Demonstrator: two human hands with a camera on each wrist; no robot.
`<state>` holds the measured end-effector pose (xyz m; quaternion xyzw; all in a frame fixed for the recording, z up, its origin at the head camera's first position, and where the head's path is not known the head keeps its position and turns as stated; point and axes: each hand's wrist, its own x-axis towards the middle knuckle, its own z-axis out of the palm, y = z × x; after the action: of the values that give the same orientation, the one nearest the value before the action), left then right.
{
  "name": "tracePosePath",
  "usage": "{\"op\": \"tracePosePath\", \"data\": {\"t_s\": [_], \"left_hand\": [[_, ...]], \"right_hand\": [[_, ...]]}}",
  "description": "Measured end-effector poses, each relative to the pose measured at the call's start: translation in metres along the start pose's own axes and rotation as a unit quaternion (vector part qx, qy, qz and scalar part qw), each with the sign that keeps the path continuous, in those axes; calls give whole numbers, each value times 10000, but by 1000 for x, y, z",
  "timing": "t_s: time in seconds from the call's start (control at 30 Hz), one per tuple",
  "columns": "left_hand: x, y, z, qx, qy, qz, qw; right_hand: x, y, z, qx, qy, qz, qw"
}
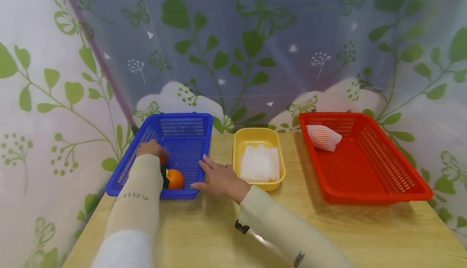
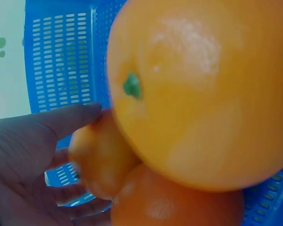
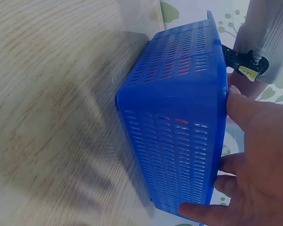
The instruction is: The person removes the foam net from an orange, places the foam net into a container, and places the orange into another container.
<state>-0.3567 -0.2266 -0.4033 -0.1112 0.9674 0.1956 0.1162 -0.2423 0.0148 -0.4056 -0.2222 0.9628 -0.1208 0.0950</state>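
My left hand (image 1: pixel 150 149) reaches down into the blue basket (image 1: pixel 157 195). In the left wrist view its thumb lies along the top of an orange (image 2: pixel 101 157) and its fingers go round the far side. Another orange (image 2: pixel 174 200) sits beside that one. A bigger-looking orange (image 2: pixel 203 94) with a green stem end fills much of this view, close to the camera. From above, an orange (image 1: pixel 175 179) shows in the basket's near corner, by the left cuff. My right hand (image 1: pixel 222 180) rests on the basket's right rim, fingers spread and loosely extended.
A yellow basket (image 1: pixel 237 148) holding white foam net sleeves (image 1: pixel 260 163) stands just beyond the right hand. Farther right, a red basket (image 1: pixel 365 197) contains a foam-netted piece (image 1: pixel 324 137) with reddish colour showing through. A patterned curtain (image 1: pixel 233 57) hangs behind the wooden table (image 1: pixel 204 231).
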Motion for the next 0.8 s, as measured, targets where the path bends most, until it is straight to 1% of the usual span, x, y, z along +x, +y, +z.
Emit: {"op": "tracePosePath", "data": {"t_s": [0.07, 0.17, 0.27, 0.53, 0.67, 0.8], "left_hand": [[2, 1, 2, 179, 12, -57, 9998], [3, 3, 4, 442, 39, -13, 9990], [2, 6, 6, 514, 44, -1, 9987], [1, 6, 6, 203, -42, -80, 9998], [3, 8, 7, 187, -69, -161, 9997], [3, 14, 4, 174, -48, -142, 9997]], "right_hand": [[0, 0, 1, 53, -7, -7, 10000], [1, 0, 0, 105, -32, 15, 9999], [1, 0, -1, 93, -41, 24, 9999], [0, -3, -1, 19, -95, -36, 9999], [0, -4, -1, 21, -75, -24, 10000], [1, -2, -2, 5, -67, 16, 10000]]}}
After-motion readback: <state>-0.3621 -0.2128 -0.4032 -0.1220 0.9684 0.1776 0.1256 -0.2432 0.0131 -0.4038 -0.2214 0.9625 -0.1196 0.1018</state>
